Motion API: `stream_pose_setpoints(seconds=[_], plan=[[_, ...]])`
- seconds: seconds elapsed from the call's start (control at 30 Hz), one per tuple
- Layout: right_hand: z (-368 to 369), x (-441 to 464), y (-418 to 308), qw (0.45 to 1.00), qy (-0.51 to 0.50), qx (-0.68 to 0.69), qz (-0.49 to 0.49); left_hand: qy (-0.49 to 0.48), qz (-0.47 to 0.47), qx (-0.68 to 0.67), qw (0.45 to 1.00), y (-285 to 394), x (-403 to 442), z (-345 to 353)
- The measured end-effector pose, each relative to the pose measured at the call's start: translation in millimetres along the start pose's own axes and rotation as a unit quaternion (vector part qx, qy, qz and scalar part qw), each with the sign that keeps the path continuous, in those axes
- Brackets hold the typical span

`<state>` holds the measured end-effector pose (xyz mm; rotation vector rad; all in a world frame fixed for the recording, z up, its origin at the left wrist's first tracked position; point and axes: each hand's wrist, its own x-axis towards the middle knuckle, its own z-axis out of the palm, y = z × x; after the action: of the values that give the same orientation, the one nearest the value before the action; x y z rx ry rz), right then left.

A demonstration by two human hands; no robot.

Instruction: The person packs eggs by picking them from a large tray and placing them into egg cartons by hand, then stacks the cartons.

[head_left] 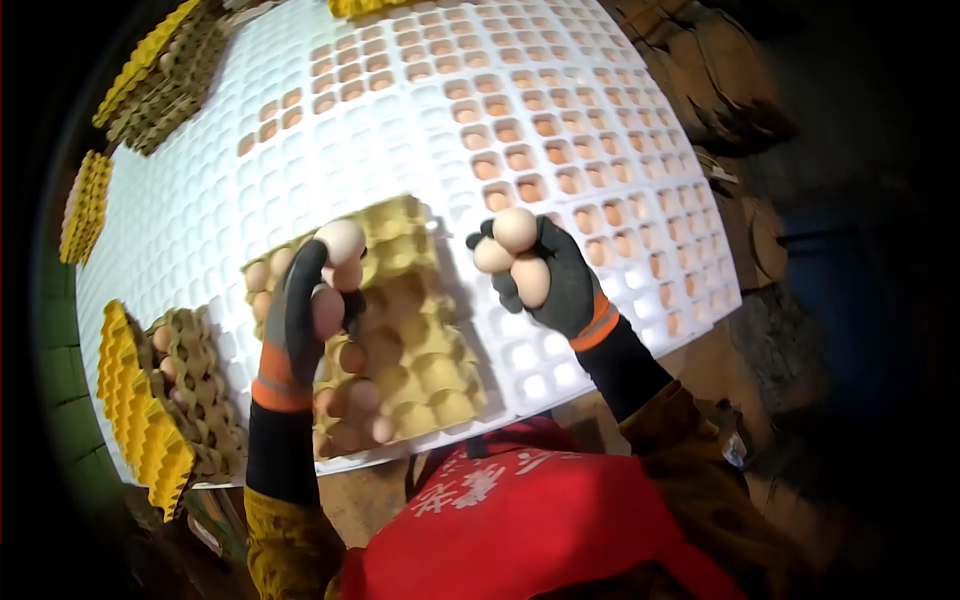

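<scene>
My left hand [298, 315], in a dark glove with an orange cuff, is closed around several eggs [341, 241] above the left half of a yellowish egg tray [455, 365]. More eggs sit in that tray's left and lower cups, while cups on its right side show bare. To the right, my right hand [560, 275], gloved alike, grips at least three eggs [515, 230], with the palm turned up. It hovers over the white foam board [420, 130], which is full of square pockets, and is apart from the tray.
Eggs fill many pockets at the board's far and right side [545, 125]. Leftward stand a yellow egg tray [140, 405] and a grey-brown tray with eggs [195, 375]. Stacked trays [165, 85] line the far left edge. Brown cardboard [715, 70] lies beyond the right edge.
</scene>
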<state>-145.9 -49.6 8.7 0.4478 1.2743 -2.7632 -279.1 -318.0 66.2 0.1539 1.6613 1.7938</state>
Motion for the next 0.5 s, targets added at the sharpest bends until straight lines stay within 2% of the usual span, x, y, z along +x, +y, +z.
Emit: stream_pose_setpoints(seconds=[0.03, 0.07, 0.1, 0.13, 0.17, 0.2, 0.23, 0.3, 0.37, 0.43, 0.47, 0.5], plan=[[-16, -23, -3, 0.999, -0.011, 0.038, 0.016, 0.000, -0.030, -0.060, 0.998, -9, -11, 23], [-30, -53, -8, 0.996, 0.020, -0.089, -0.003, -0.004, -0.024, -0.005, 1.000, -26, -20, 41], [-46, -80, -17, 0.987, 0.059, -0.147, -0.001, -0.008, -0.017, 0.052, 0.998, -46, -26, 60], [-62, -107, -26, 0.974, 0.096, -0.203, 0.006, -0.019, -0.082, -0.073, 0.994, -60, -30, 87], [-80, -128, -38, 0.971, 0.140, -0.191, 0.032, -0.043, -0.097, -0.066, 0.992, -67, -37, 114], [-117, -145, -36, 0.956, 0.203, -0.208, 0.039, -0.069, -0.092, 0.043, 0.992, -71, -37, 138], [-150, -157, -29, 0.936, 0.267, -0.224, 0.047, -0.060, 0.106, 0.185, 0.975, -98, -30, 159], [-168, -168, -35, 0.912, 0.320, -0.256, 0.022, -0.042, 0.195, 0.365, 0.909, -116, -18, 185], [-171, -166, -40, 0.888, 0.277, -0.365, -0.037, 0.012, 0.254, 0.418, 0.872, -129, 2, 206], [-176, -145, -35, 0.827, 0.217, -0.485, -0.182, 0.034, 0.243, 0.462, 0.852, -136, 25, 222], [-150, -143, -53, 0.739, 0.222, -0.602, -0.204, 0.024, 0.228, 0.502, 0.834, -135, 33, 230], [-170, -131, -42, 0.693, 0.183, -0.668, -0.199, 0.014, 0.212, 0.541, 0.814, -133, 40, 239]])
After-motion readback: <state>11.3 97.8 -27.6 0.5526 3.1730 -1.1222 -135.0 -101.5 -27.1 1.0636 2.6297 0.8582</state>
